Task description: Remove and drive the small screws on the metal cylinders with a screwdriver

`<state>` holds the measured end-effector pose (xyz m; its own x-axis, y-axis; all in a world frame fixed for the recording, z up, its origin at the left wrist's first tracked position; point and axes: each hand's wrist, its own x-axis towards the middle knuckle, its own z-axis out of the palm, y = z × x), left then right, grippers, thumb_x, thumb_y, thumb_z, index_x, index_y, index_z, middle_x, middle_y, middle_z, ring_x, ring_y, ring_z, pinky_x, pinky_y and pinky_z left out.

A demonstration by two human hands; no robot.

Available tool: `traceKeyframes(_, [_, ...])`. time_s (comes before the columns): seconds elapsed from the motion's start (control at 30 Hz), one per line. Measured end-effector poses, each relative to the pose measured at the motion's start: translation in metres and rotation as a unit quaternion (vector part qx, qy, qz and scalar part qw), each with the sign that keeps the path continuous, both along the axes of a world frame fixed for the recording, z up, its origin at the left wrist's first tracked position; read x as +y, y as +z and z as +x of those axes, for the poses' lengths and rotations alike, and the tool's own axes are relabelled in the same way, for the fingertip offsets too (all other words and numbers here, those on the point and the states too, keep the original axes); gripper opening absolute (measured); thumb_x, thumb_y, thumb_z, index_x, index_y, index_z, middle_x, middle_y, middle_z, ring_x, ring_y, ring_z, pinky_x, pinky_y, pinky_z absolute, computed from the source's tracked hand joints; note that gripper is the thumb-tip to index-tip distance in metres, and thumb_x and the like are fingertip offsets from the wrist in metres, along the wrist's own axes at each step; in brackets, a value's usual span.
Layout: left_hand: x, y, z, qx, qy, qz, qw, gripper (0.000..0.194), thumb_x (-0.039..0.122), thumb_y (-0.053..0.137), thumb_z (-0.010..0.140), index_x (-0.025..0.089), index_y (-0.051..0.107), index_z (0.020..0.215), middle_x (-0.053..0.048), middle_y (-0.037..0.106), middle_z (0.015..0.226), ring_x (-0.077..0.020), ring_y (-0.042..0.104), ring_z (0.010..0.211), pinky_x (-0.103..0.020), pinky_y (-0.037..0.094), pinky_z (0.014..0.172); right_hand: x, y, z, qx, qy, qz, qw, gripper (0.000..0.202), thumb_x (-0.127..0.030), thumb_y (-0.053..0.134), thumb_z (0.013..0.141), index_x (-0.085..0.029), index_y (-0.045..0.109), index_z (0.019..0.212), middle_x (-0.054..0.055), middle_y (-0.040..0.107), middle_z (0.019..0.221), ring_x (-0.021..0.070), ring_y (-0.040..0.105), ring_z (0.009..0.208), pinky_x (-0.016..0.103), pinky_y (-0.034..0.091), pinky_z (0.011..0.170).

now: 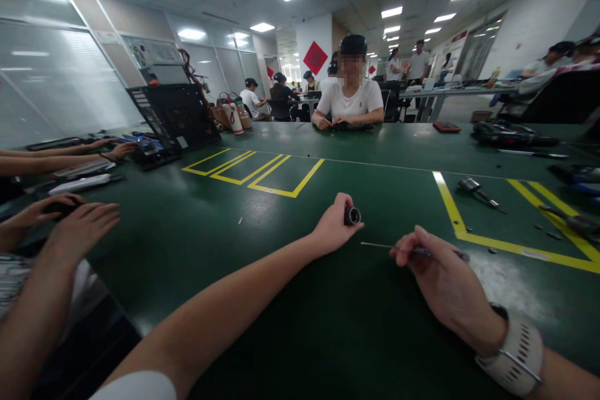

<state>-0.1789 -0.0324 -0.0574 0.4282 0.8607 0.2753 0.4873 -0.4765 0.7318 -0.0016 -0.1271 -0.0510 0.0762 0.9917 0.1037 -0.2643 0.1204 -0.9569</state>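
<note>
My left hand (336, 225) is closed around a dark cylindrical part (353, 216), whose round hollow end faces me. To its right, my right hand (438, 269) grips a thin screwdriver (379, 245) by its handle, the shaft pointing left toward the space just below the cylinder. The tip and the cylinder are apart. Both hands are over the green table (281, 237). A metal part with a shaft (475, 191) lies beyond my right hand, inside a yellow tape outline (497, 242), with several small dark pieces near it.
Another person's hands (77, 219) are at the left edge. Across the table sits a person in a white shirt (354, 100). A black open case (175, 115) stands at the back left. A black tool bundle (510, 133) and another metal part (576, 222) lie at the right.
</note>
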Motion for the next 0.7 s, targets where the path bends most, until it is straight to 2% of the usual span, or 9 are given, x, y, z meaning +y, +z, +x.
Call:
traceKeyframes(0.1, [-0.003,0.001,-0.004,-0.010,-0.044,0.000,0.999,0.035,0.024,0.070,0.071,0.017,0.048,0.098,-0.001,0.056,0.088,-0.0140,0.054,0.077,-0.026,0.044,0.067,-0.003,-0.004,0.000,-0.036,-0.010,0.045,0.998,0.027,-0.042,0.053,0.084,-0.020,0.066,0.074,0.003,0.063,0.072,0.0188,0.059,0.072,0.034,0.048,0.070])
traceKeyframes(0.2, [-0.007,0.002,-0.005,-0.004,-0.079,0.014,0.997,0.022,0.030,0.068,0.072,0.015,0.055,0.080,0.000,0.056,0.077,-0.0129,0.053,0.072,-0.025,0.043,0.065,-0.009,-0.005,-0.002,-0.125,-0.009,0.072,0.989,0.019,-0.038,0.053,0.085,-0.022,0.062,0.087,0.002,0.064,0.079,0.0191,0.060,0.078,0.034,0.048,0.071])
traceKeyframes(0.27, [-0.010,0.002,-0.002,-0.008,-0.087,0.024,0.996,0.021,0.030,0.068,0.073,0.014,0.054,0.070,0.001,0.054,0.070,-0.0116,0.051,0.067,-0.023,0.041,0.063,-0.015,-0.003,-0.006,-0.204,0.002,0.092,0.974,0.016,-0.036,0.053,0.086,-0.022,0.059,0.087,0.003,0.064,0.081,0.0194,0.061,0.079,0.033,0.048,0.068])
traceKeyframes(0.37, [-0.014,0.001,0.003,-0.002,-0.094,0.056,0.994,0.020,0.028,0.067,0.073,0.015,0.053,0.066,0.002,0.051,0.067,-0.0106,0.049,0.063,-0.023,0.039,0.061,-0.023,0.002,-0.011,-0.319,-0.003,0.154,0.935,0.014,-0.031,0.049,0.087,-0.021,0.057,0.082,0.004,0.063,0.082,0.0187,0.060,0.076,0.031,0.048,0.063])
traceKeyframes(0.47, [-0.017,0.002,0.005,0.046,-0.106,0.090,0.989,0.018,0.026,0.064,0.075,0.016,0.053,0.065,0.001,0.052,0.066,-0.0114,0.049,0.064,-0.024,0.038,0.063,-0.026,0.005,-0.015,-0.392,-0.035,0.218,0.893,0.010,-0.023,0.048,0.085,-0.020,0.056,0.080,0.004,0.060,0.078,0.0182,0.058,0.072,0.032,0.047,0.062])
traceKeyframes(0.57, [-0.018,0.002,0.006,0.098,-0.125,0.129,0.979,0.017,0.026,0.060,0.079,0.016,0.054,0.066,0.000,0.054,0.067,-0.0132,0.049,0.066,-0.026,0.038,0.066,-0.027,0.005,-0.017,-0.446,-0.048,0.250,0.858,0.006,-0.018,0.050,0.082,-0.020,0.055,0.079,0.005,0.058,0.077,0.0192,0.056,0.072,0.034,0.045,0.063])
traceKeyframes(0.63, [-0.019,0.002,0.005,0.127,-0.143,0.152,0.970,0.016,0.025,0.057,0.081,0.016,0.055,0.068,-0.001,0.055,0.069,-0.0143,0.050,0.068,-0.028,0.038,0.068,-0.027,0.006,-0.017,-0.463,-0.048,0.257,0.847,0.006,-0.018,0.051,0.080,-0.020,0.055,0.076,0.005,0.058,0.075,0.0198,0.055,0.071,0.035,0.044,0.064])
traceKeyframes(0.7, [-0.019,0.002,0.005,0.143,-0.155,0.160,0.964,0.015,0.024,0.057,0.081,0.016,0.056,0.069,-0.002,0.055,0.069,-0.0148,0.050,0.069,-0.028,0.038,0.069,-0.026,0.007,-0.015,-0.448,-0.043,0.237,0.861,0.008,-0.021,0.051,0.080,-0.020,0.056,0.073,0.004,0.058,0.073,0.0198,0.055,0.069,0.035,0.044,0.063])
